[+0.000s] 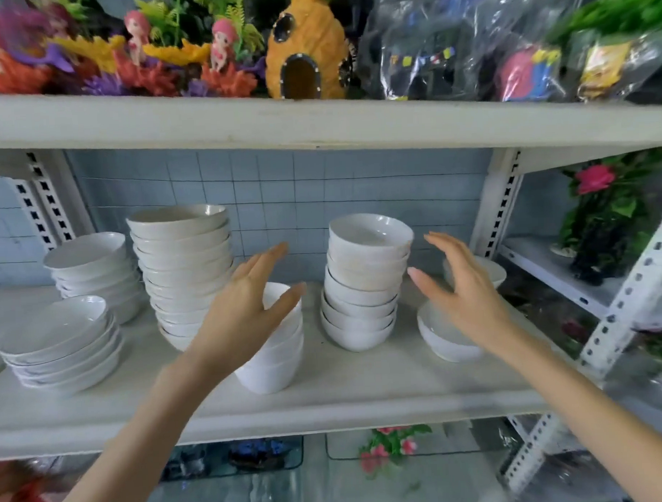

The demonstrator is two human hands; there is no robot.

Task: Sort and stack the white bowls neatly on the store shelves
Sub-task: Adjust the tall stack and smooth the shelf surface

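While between left hand [245, 306] and right hand [462, 283], stack of nested bowls [364, 283].

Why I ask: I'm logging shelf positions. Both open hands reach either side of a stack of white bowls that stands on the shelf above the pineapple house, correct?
Not quite. In the head view the stack of white bowls between the open left hand and right hand stands on the shelf below the pineapple house, not above it.
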